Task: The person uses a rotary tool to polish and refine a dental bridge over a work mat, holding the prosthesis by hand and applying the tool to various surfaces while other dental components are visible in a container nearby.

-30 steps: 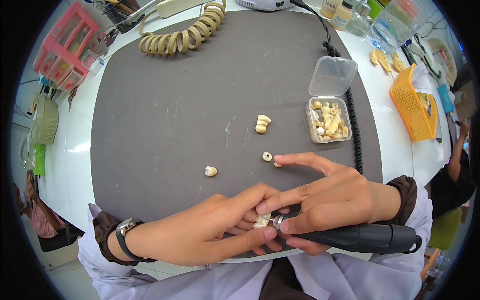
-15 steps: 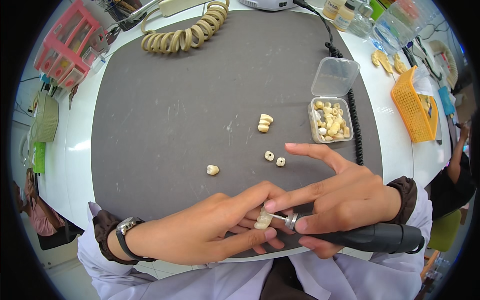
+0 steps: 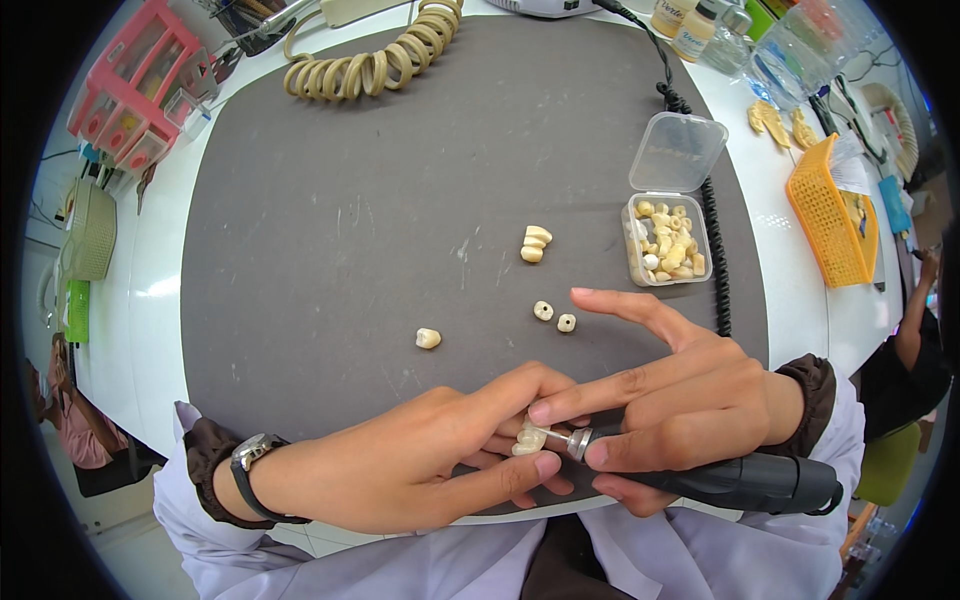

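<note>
Lying between the thumb and fingertips of the left hand point(image 3: 440, 450), one cream tooth-shaped piece point(image 3: 528, 440) is pinched over the near part of the grey mat point(image 3: 330, 220). One black handpiece point(image 3: 755, 482) is clasped by the thumb and curled fingers of the right hand point(image 3: 700, 395). Its thin metal bit point(image 3: 556, 434) is directed at the piece; whether contact is made cannot be told. One right finger is stretched out, held just beside two small crowns point(image 3: 567, 323), each pierced by a dark hole. Farther left one single crown point(image 3: 428, 338) is seen, and beyond the pair one joined block point(image 3: 536, 243) is set down: four pieces on the mat in all. Many more, too heaped to be counted, are held in one clear box point(image 3: 672, 282), its lid point(image 3: 682, 150) tipped back.

The box is placed near the mat's right edge, where one black coiled cord point(image 3: 722, 250) is run. A broad stretch of mat is left between the single crown and the left edge; the far edge is partly overlapped by one beige coiled cable point(image 3: 370, 75). Printed labels are borne by two bottles point(image 3: 692, 38) at the upper right; faint marks are shown on the lid.
</note>
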Available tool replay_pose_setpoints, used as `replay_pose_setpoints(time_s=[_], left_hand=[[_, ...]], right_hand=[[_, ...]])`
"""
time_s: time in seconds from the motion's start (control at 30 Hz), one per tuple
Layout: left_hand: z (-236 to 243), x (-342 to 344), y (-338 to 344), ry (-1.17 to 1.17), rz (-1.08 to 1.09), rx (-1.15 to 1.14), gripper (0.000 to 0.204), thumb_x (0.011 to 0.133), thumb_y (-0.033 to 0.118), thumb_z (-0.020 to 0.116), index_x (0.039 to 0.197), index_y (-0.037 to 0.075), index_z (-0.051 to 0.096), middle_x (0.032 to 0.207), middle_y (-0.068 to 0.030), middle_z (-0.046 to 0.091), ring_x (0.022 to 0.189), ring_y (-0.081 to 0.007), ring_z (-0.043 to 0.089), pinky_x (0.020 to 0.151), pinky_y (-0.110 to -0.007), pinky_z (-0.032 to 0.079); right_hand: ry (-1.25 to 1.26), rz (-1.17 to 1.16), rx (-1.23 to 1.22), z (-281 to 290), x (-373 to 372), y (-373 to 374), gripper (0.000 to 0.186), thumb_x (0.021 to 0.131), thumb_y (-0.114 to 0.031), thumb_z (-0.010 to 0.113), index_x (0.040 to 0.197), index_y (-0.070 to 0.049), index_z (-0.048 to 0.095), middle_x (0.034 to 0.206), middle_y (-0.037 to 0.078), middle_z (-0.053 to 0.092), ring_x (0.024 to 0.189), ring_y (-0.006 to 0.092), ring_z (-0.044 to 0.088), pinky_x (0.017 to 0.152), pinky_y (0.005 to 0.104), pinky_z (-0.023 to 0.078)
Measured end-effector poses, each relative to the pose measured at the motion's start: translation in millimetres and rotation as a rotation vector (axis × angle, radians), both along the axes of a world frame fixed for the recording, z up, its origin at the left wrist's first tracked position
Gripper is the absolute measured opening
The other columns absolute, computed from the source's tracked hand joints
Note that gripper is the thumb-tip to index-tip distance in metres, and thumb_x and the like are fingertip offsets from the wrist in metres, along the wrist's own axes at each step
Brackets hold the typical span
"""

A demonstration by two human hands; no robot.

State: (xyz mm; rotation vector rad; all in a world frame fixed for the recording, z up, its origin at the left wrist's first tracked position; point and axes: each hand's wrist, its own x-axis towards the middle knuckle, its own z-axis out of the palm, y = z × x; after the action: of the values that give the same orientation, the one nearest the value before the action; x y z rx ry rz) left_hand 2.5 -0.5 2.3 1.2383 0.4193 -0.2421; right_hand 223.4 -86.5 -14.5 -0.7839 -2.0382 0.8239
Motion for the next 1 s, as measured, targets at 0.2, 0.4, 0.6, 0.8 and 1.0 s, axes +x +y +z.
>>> replay_pose_setpoints(time_s=[0.2,0.4,0.6,0.8,1.0], left_hand=[[-4.4,-1.0,-2.5,-0.058,0.021,0.009,0.031,0.101,0.012,0.051,0.127,-0.001,0.04,0.113,-0.0142,0.064,0.095,-0.0174,0.068,0.081,-0.027,0.057],[-2.2,0.6,-3.3,-0.039,0.048,0.001,0.032,0.1,0.013,0.052,0.127,-0.001,0.04,0.111,-0.0139,0.064,0.094,-0.0169,0.068,0.081,-0.027,0.056],[-3.9,-0.4,-4.5,-0.037,0.05,-0.006,0.032,0.1,0.013,0.052,0.127,-0.001,0.04,0.108,-0.0134,0.066,0.095,-0.0166,0.068,0.082,-0.027,0.056],[-2.4,0.0,-1.7,-0.013,0.016,0.0,0.034,0.101,0.012,0.051,0.129,-0.001,0.039,0.11,-0.0141,0.065,0.098,-0.0167,0.067,0.084,-0.027,0.056],[-9.6,-1.8,-7.4,-0.071,0.045,0.056,0.028,0.101,0.012,0.048,0.125,0.002,0.036,0.095,-0.0146,0.066,0.084,-0.0192,0.07,0.071,-0.031,0.056]], right_hand=[[-0.056,0.04,0.088,-5.0,4.3,1.2,0.009,0.085,-0.008,0.071,0.091,-0.009,0.064,0.055,-0.004,0.054,0.101,0.0276,0.07,0.102,0.0731,0.029],[-0.094,0.026,0.129,-8.3,3.0,1.9,0.007,0.085,-0.009,0.072,0.083,-0.01,0.065,0.053,-0.004,0.053,0.101,0.0267,0.07,0.102,0.0729,0.029],[-0.089,0.033,0.108,-6.7,3.1,1.5,0.007,0.085,-0.009,0.072,0.081,-0.01,0.065,0.055,-0.004,0.056,0.102,0.026,0.07,0.104,0.0724,0.028],[-0.089,0.029,0.071,-5.8,2.9,1.5,0.007,0.085,-0.008,0.072,0.087,-0.01,0.066,0.059,-0.004,0.06,0.104,0.0253,0.069,0.103,0.0723,0.029],[-0.063,0.013,0.045,-4.1,1.7,0.5,0.01,0.083,-0.006,0.073,0.089,-0.01,0.066,0.06,-0.003,0.06,0.103,0.0254,0.069,0.103,0.0717,0.03]])
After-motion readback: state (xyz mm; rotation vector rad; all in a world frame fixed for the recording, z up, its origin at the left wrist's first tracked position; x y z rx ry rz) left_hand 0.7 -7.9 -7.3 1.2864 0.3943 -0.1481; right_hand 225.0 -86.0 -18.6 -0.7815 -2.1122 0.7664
